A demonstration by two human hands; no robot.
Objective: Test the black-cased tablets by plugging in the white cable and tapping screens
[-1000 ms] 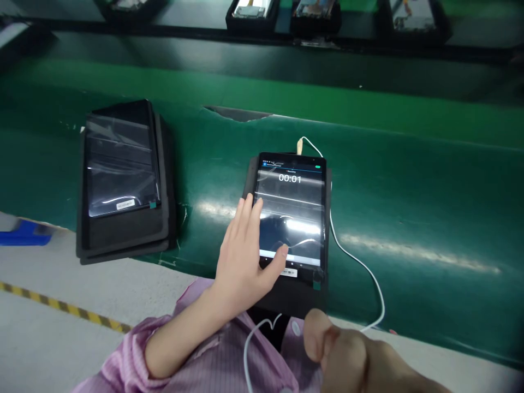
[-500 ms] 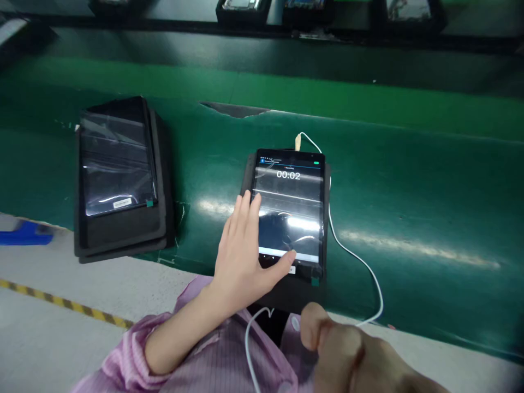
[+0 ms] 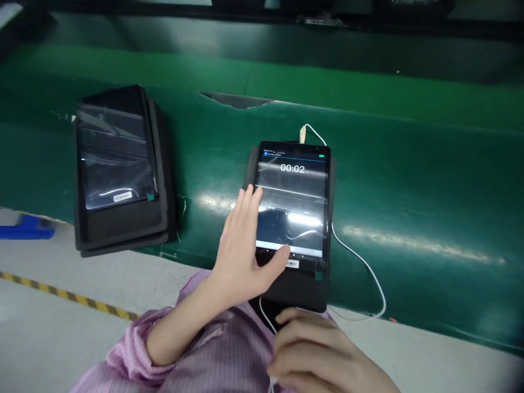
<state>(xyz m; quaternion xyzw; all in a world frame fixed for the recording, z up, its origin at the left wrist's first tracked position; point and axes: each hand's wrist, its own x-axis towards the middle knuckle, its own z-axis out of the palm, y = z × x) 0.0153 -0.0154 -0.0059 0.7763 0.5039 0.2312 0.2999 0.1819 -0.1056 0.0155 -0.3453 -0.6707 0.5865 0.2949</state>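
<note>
A tablet [image 3: 292, 207] with a lit screen reading 00:02 lies on a black padded tray [image 3: 303, 292]. My left hand [image 3: 241, 245] is stretched out along the tablet's left edge, its fingers straight and its thumb on the lower part of the screen. A tan plug [image 3: 302, 134] sits at the top edge of the tablet. From it a white cable [image 3: 362, 263] loops down the right side. Below the tray, close to my body, my right hand [image 3: 315, 349] is curled around the white cable; its fingertips are partly hidden.
On the left, another tablet [image 3: 117, 153], its screen dark, rests on stacked black trays [image 3: 123, 226]. The green bench top [image 3: 409, 191] has a torn patch [image 3: 239, 101] near its back. Dark objects stand along the far side. Yellow-black tape [image 3: 69, 296] marks the floor.
My right hand has moved up and left, its fingers now curled below the tray. My left thumb has shifted slightly on the screen. The timer still reads 00:02. The view has tilted a little.
</note>
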